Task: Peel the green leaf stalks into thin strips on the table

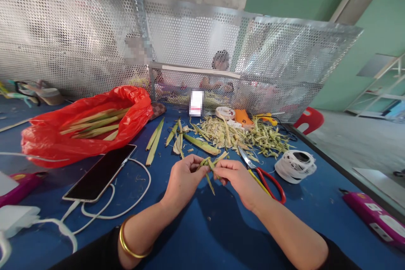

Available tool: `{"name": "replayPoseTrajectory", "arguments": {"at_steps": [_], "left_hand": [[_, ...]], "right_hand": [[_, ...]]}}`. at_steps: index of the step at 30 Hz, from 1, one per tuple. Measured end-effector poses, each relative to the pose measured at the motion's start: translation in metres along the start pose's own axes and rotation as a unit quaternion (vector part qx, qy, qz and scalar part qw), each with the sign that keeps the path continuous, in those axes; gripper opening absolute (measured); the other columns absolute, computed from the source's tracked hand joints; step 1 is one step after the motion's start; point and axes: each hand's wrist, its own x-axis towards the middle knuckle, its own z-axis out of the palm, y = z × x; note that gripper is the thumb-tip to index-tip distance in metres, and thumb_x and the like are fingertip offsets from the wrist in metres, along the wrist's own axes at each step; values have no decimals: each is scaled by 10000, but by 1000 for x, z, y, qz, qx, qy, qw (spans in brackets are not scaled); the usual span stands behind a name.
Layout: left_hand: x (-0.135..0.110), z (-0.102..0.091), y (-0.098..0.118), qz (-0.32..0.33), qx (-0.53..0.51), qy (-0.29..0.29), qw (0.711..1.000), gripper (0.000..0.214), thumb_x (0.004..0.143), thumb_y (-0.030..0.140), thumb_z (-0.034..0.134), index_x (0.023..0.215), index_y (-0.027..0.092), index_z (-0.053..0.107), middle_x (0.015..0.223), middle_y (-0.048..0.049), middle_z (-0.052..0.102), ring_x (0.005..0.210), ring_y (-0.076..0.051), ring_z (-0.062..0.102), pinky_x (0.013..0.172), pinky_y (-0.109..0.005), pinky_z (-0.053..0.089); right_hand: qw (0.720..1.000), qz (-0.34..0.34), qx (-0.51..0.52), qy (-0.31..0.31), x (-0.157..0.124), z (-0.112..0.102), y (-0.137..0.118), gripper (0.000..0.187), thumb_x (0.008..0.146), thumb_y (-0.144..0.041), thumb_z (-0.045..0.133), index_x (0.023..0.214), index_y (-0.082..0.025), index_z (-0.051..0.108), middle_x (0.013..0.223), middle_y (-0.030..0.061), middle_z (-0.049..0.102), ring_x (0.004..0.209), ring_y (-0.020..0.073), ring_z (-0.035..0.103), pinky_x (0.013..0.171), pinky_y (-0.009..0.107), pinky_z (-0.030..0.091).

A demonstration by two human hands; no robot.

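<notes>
— Where is the folded leaf piece (pixel 208 163)?
— Between the two hands, above the blue desk (pixel 209 240).

— Which way does it point?
— More than one way. One narrow end slants down toward the person and a little right, finishing in a tip; another reaches away and to the right, above the right fingers. The folded middle is partly covered, so I can't tell a single long axis.

— And the fingers?
— The left hand (pixel 185 177) pinches it between thumb and fingertips; the right hand (pixel 236 177) grasps its other side the same way.

— What crowds them?
— Scissors (pixel 264 175) lie just beside the right hand, blades pointing away and left, looped handles by the forearm. Beyond them is a heap of leaf scraps (pixel 221 133), and a white roll (pixel 295 166) stands to the right.

— On the left?
— A dark-screened phone (pixel 101 173) lies aslant with a white cable (pixel 149 177) curving near the left hand. Behind it, a red bag (pixel 85 152) gapes around long leaves (pixel 98 123).

— Straight ahead?
— A few loose leaves (pixel 155 141), then a perforated metal screen (pixel 186 25) across the far side.
</notes>
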Motion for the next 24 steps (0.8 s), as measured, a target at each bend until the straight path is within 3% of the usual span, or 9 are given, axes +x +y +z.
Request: {"name": "replayPoseTrajectory", "arguments": {"at_steps": [8,15,20,24], "left_hand": [[0,0,-2,-7,11,0,1000,158,696,304,641,787,175,630,642,0,680,573,-133,592,536,-211,389],[1,1,-1,-12,-4,5,1000,156,689,309,648,771,178,624,681,-18,701,635,-162,639,585,-230,432],[0,0,-2,-11,7,-1,1000,151,697,299,635,786,179,620,698,-23,706,660,-174,651,595,-236,440],[-2,0,3,9,74,7,997,133,709,289,614,791,185,623,689,-5,695,653,-163,640,593,-230,431]], "right_hand": [[999,-2,48,-10,-1,2,2,222,690,-298,624,528,-155,570,543,-24,500,517,87,385,549,243,302],[987,19,157,-32,2,2,11,178,680,-283,660,583,-153,585,607,-23,534,524,79,404,545,232,299],[996,31,79,-3,2,4,11,192,673,-283,621,537,-154,584,538,-29,514,493,83,386,523,244,277],[999,21,30,28,1,5,10,180,644,-249,562,487,-159,565,490,-30,495,475,87,392,516,251,290]]}}
